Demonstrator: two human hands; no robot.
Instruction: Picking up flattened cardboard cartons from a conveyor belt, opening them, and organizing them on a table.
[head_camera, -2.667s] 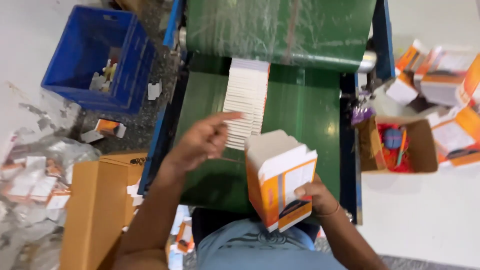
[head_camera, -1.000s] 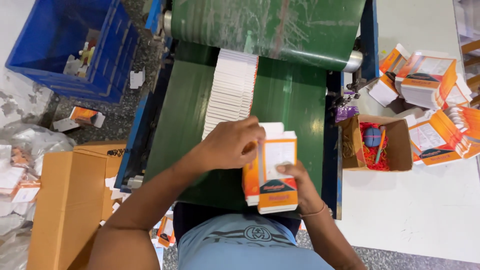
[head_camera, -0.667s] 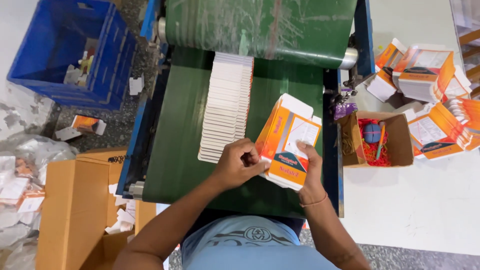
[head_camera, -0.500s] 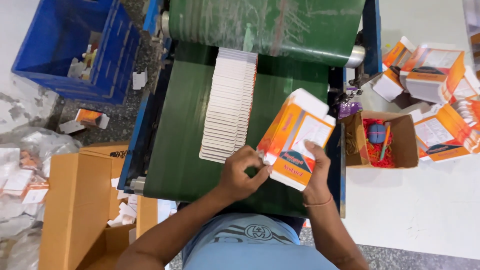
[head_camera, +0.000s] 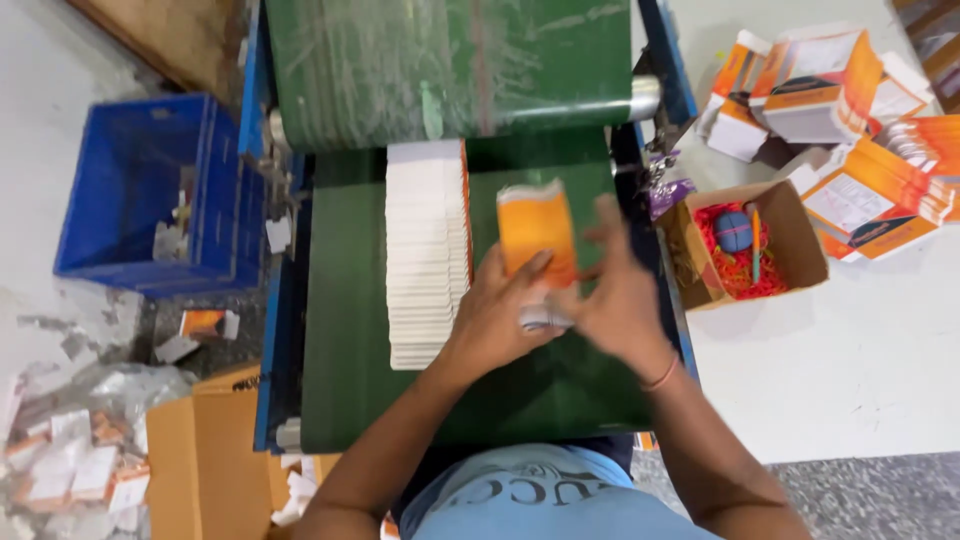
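Orange carton (head_camera: 537, 232) held over the green belt (head_camera: 350, 390), toward its right edge and just below the roller (head_camera: 640, 98) at the far end; it shows one orange face, motion-blurred, so whether its flaps are tucked cannot be told. Left hand (head_camera: 500, 310) grips its near end, fingers curled together and clamped on the carton, thumb up the orange face. Right hand (head_camera: 620, 295) sits at the carton's right side, fingers spread apart and blurred; whether it grips or only steadies cannot be told. Something small and pale shows between the two hands, too blurred to name. Just left of the carton, a long row of flat white cartons (head_camera: 428, 250) lies on the belt, running from the roller toward the near edge. Risks, as judgement: left wrist is close to the row and could nudge it askew; a one-handed hold could let the carton twist or drop onto the belt. Off the belt's right edge, an open brown box (head_camera: 790, 235) holding red rubber bands, and stacked orange-and-white cartons (head_camera: 850, 190) beyond. Blue crate (head_camera: 130, 190) off the left edge.
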